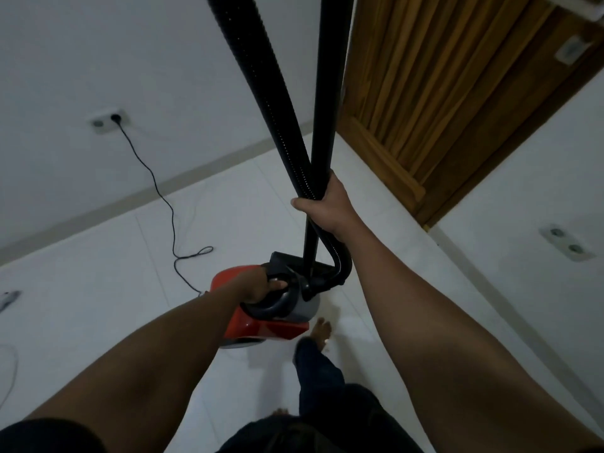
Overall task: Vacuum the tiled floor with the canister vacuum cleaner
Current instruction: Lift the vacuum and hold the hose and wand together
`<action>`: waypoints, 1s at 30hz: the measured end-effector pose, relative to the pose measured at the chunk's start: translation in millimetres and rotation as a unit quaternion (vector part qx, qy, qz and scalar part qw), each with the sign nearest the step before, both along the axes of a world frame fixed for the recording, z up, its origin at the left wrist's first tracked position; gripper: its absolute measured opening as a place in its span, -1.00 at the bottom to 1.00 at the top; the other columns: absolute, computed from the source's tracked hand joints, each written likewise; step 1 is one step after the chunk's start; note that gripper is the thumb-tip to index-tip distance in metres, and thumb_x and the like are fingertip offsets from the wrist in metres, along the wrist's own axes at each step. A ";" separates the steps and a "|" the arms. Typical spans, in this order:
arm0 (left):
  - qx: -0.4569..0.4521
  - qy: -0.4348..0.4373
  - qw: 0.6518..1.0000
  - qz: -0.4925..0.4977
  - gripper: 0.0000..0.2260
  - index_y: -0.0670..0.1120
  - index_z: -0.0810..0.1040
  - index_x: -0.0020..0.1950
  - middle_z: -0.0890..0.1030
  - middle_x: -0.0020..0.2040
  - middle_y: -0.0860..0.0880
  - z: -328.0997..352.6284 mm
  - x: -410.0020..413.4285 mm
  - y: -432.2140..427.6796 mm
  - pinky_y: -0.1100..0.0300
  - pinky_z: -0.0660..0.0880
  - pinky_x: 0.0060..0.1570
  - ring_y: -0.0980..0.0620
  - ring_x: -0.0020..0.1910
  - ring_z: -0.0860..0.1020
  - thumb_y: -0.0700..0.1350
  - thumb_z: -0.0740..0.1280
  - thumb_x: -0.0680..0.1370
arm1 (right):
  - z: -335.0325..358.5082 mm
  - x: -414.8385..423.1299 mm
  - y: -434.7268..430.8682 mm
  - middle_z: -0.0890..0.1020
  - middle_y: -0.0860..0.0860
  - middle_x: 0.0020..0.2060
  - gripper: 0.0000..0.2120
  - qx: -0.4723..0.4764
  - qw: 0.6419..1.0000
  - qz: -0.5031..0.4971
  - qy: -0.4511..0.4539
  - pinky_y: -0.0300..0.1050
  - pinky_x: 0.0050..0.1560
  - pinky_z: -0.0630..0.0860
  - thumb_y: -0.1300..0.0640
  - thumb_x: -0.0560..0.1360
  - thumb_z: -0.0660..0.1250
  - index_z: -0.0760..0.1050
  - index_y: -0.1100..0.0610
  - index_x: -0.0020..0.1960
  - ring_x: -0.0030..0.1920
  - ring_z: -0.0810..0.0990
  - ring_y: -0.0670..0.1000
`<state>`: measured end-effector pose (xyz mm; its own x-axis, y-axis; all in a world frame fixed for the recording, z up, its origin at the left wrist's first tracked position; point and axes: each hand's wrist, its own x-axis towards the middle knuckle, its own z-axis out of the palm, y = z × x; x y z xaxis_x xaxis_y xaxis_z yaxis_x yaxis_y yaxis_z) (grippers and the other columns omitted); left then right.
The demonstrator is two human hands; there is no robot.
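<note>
Red canister vacuum (277, 328) hangs by its handle (281, 300) from the gripping left hand (258, 287); right hand (327, 204) clasps wand (327, 93) and hose (255, 76). Repositioning, seemingly; next, set it down.

Upper ends of hose (266, 93) and wand (331, 76) beyond top edge
</note>
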<state>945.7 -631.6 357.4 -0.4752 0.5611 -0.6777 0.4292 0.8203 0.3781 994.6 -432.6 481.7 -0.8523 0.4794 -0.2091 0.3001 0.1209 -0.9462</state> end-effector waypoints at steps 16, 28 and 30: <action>0.019 0.009 0.999 0.038 -0.60 0.00 0.44 0.46 0.58 0.32 -0.11 13.6 -258.1 206.7 0.16 0.33 0.15 -0.12 0.28 0.53 0.14 0.21 0.67 | 12.5 -277.6 207.7 0.57 -0.14 0.01 -0.44 -0.010 0.999 0.041 0.004 -0.33 -0.14 0.45 0.21 0.41 0.54 0.38 0.06 0.32 -0.03 0.55 -0.22; 0.019 0.005 1.000 -0.012 -0.61 0.00 0.51 0.35 0.63 0.20 -0.05 -20.6 -477.6 350.5 0.11 0.42 0.18 -0.04 0.12 0.58 0.19 0.23 0.64 | -10.2 -476.0 346.4 0.61 -0.04 0.00 -0.45 0.004 1.000 0.003 -0.003 -0.35 -0.13 0.50 0.22 0.36 0.55 0.41 0.05 0.28 -0.03 0.62 -0.13; 0.008 0.000 1.000 -0.019 -0.60 0.01 0.50 0.36 0.62 0.22 -0.04 -24.5 -510.1 376.3 0.10 0.42 0.21 -0.04 0.14 0.58 0.20 0.22 0.63 | -16.7 -505.9 373.3 0.59 -0.05 -0.06 -0.48 0.009 1.000 -0.010 -0.001 -0.37 -0.16 0.51 0.25 0.35 0.55 0.43 0.10 0.24 -0.10 0.61 -0.13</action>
